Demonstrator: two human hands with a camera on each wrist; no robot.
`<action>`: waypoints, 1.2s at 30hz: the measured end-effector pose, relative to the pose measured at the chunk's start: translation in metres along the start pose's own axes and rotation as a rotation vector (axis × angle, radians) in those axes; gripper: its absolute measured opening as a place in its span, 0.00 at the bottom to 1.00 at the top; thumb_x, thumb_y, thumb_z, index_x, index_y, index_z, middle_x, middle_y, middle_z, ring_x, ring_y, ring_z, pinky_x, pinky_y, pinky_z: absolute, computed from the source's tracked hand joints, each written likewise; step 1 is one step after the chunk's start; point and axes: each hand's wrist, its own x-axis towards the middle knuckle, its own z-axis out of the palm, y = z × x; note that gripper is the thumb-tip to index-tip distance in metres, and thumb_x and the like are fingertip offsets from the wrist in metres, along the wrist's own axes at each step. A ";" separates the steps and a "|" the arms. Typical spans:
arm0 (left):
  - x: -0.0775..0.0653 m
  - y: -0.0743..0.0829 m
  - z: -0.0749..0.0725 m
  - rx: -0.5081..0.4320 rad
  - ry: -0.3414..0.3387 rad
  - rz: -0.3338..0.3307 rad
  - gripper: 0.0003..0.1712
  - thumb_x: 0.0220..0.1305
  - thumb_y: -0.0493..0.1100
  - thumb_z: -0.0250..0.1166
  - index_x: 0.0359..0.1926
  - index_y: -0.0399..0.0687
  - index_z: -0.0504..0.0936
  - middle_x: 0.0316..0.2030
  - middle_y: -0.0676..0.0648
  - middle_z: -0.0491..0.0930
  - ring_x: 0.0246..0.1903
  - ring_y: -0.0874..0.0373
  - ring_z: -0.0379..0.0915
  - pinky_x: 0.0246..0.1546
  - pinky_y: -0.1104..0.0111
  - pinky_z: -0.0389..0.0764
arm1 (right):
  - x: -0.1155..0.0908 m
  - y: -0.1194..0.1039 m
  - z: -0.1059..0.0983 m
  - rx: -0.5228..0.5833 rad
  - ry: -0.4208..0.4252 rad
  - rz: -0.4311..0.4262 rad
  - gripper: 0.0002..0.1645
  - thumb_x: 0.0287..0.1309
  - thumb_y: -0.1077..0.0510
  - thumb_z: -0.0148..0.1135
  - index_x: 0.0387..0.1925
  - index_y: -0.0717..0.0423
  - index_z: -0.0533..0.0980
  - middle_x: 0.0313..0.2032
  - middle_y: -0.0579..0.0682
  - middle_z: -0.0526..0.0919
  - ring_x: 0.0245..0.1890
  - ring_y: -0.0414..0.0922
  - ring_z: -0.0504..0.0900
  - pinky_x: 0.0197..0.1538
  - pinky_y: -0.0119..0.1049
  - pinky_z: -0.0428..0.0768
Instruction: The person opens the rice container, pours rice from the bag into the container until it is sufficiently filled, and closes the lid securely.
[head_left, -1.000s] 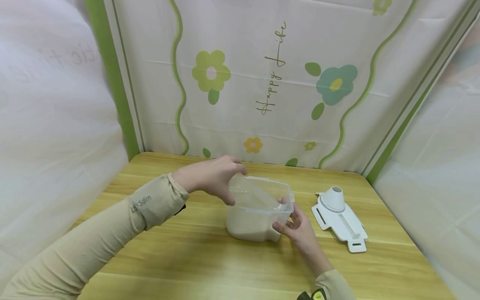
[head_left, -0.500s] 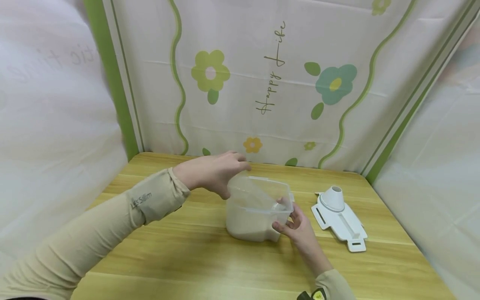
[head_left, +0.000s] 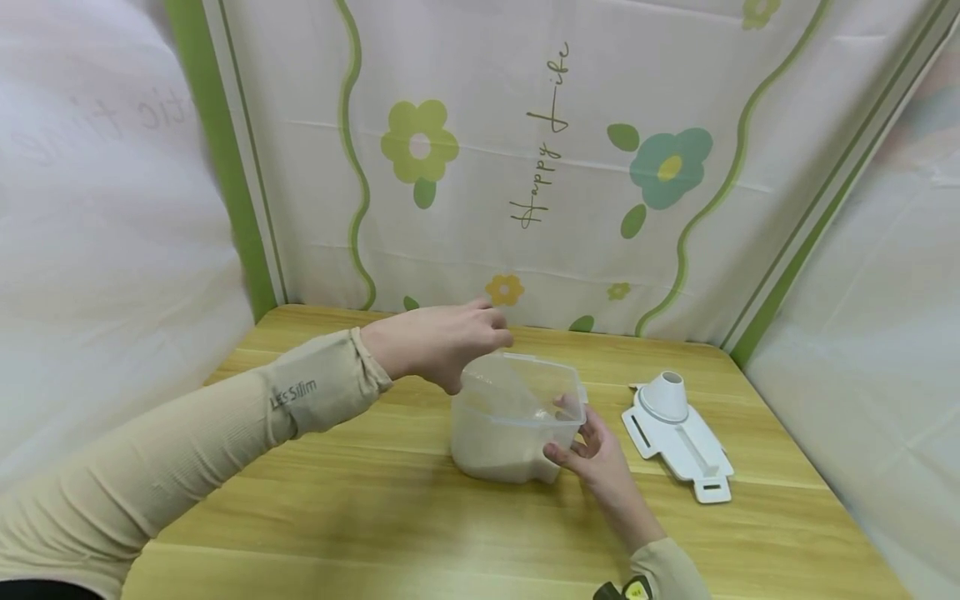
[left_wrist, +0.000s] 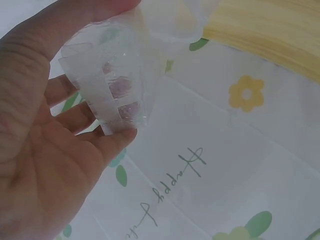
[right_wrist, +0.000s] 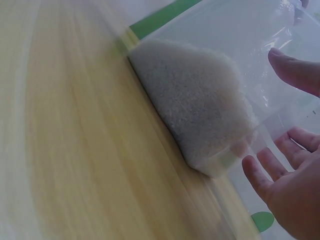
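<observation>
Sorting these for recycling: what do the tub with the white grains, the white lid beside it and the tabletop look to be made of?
The tub looks like clear, slightly frosted plastic: the grains and the right hand show through its wall. The lid seems opaque white moulded plastic, smooth, with slots and a raised spout. The tabletop shows pale wood grain with a smooth sheen; solid wood or laminate cannot be told.

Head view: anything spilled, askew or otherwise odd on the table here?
Nothing spilled. The clear container of white grains stands upright, open-topped. Its white lid lies apart on the table, to the right. The left hand pinches a crumpled clear film.
</observation>
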 end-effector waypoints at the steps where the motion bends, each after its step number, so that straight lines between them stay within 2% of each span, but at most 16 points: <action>1: 0.000 0.000 -0.001 0.011 0.002 0.005 0.36 0.40 0.33 0.75 0.57 0.40 0.78 0.53 0.43 0.75 0.49 0.50 0.66 0.45 0.66 0.77 | 0.000 0.000 0.000 -0.004 0.002 -0.004 0.44 0.52 0.73 0.68 0.69 0.65 0.60 0.66 0.64 0.64 0.56 0.53 0.75 0.51 0.41 0.81; 14: 0.003 0.002 -0.012 0.121 -0.027 0.043 0.35 0.41 0.36 0.77 0.55 0.41 0.79 0.52 0.43 0.76 0.52 0.48 0.67 0.49 0.65 0.77 | 0.000 -0.002 0.000 -0.022 0.004 0.004 0.44 0.52 0.74 0.68 0.69 0.65 0.61 0.67 0.63 0.64 0.56 0.54 0.75 0.51 0.40 0.81; 28: 0.004 0.007 -0.016 0.228 -0.061 0.082 0.28 0.43 0.33 0.74 0.50 0.43 0.79 0.45 0.45 0.76 0.46 0.50 0.69 0.45 0.67 0.75 | 0.000 -0.001 0.000 -0.029 0.006 -0.009 0.43 0.52 0.74 0.68 0.69 0.66 0.61 0.67 0.63 0.64 0.57 0.53 0.74 0.52 0.39 0.80; 36: 0.004 0.006 -0.017 0.226 -0.073 0.071 0.28 0.44 0.31 0.73 0.51 0.43 0.80 0.46 0.45 0.76 0.45 0.51 0.69 0.45 0.67 0.76 | 0.000 -0.001 0.000 -0.017 0.003 0.001 0.44 0.52 0.74 0.68 0.69 0.65 0.61 0.67 0.64 0.63 0.54 0.55 0.76 0.51 0.40 0.81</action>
